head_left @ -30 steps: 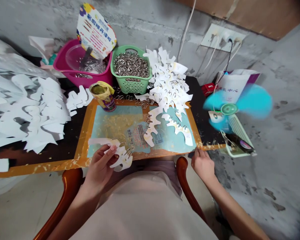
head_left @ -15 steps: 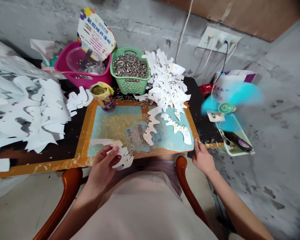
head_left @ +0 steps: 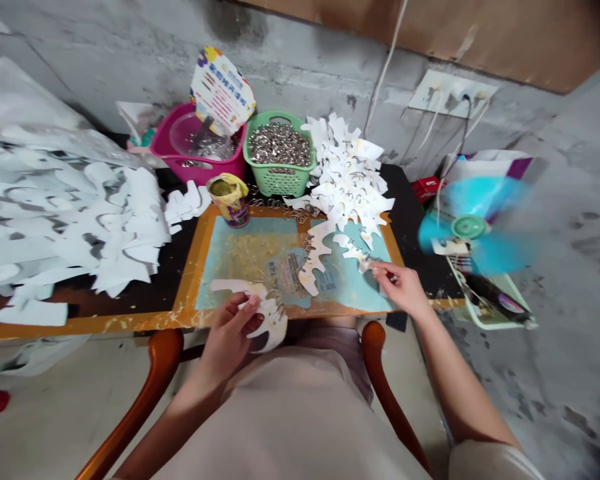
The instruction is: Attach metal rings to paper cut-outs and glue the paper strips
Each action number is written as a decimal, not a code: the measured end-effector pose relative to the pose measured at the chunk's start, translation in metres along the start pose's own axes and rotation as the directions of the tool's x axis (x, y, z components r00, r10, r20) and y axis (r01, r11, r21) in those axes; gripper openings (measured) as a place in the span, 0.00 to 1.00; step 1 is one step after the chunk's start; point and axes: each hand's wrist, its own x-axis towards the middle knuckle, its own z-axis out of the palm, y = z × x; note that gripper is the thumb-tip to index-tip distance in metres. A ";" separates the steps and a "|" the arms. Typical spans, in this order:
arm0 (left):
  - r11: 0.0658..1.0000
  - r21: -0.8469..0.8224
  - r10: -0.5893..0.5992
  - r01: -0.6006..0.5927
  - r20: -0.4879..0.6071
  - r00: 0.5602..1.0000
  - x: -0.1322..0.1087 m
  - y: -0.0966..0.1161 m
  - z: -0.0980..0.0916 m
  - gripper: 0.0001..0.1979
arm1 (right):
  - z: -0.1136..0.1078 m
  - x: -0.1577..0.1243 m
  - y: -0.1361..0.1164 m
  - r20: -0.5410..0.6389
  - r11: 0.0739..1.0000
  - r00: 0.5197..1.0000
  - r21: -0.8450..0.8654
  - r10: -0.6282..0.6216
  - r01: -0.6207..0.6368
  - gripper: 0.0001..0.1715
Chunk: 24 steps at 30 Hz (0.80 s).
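My left hand (head_left: pixel 237 327) is closed around white cut-out pieces (head_left: pixel 270 320) with scalloped edges and metal rings, held over the table's front edge. My right hand (head_left: pixel 400 285) has its thumb and fingertips together at the lower end of another white cut-out strip with rings (head_left: pixel 353 251); the hand hides part of that strip. Left of it, a similar ringed strip (head_left: pixel 315 260) lies on the glue-stained blue mat (head_left: pixel 230 240). Behind these is a heap of ringed white pieces (head_left: pixel 350 173).
Metal rings fill a green basket (head_left: pixel 283 181), beside a magenta basket (head_left: pixel 200 172). An open can (head_left: pixel 233 203) stands near the mat's back left. White cut-outs (head_left: pixel 105 220) pile up at left. A spinning blue fan (head_left: pixel 467 227) is at right, by a pale green tray (head_left: pixel 500 317).
My right hand has moved from the table's front right edge onto the right-hand ringed strip. My left hand still holds its pieces. The whole view has shifted slightly.
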 end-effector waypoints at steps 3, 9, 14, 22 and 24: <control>0.998 0.006 0.057 -0.058 0.092 0.994 -0.001 -0.006 0.003 0.21 | 0.044 -0.005 -0.065 0.152 0.923 0.984 0.383 -0.089 0.024 0.20; 0.988 0.045 0.139 -0.150 0.192 0.972 0.005 -0.015 0.003 0.20 | 0.097 -0.012 -0.142 0.440 0.705 0.858 0.695 -0.263 -0.141 0.21; 0.976 0.098 0.179 -0.194 0.146 0.973 0.011 -0.015 -0.006 0.20 | 0.100 -0.010 -0.146 0.442 0.695 0.839 0.711 -0.318 -0.111 0.16; 0.967 0.189 0.150 -0.173 0.131 0.980 0.010 -0.003 -0.005 0.20 | 0.096 -0.021 -0.152 0.378 0.769 0.837 0.634 -0.395 0.077 0.16; 0.972 0.182 0.124 -0.149 0.143 0.982 0.006 -0.001 -0.002 0.18 | 0.095 -0.024 -0.153 0.340 0.705 0.837 0.705 -0.428 0.075 0.20</control>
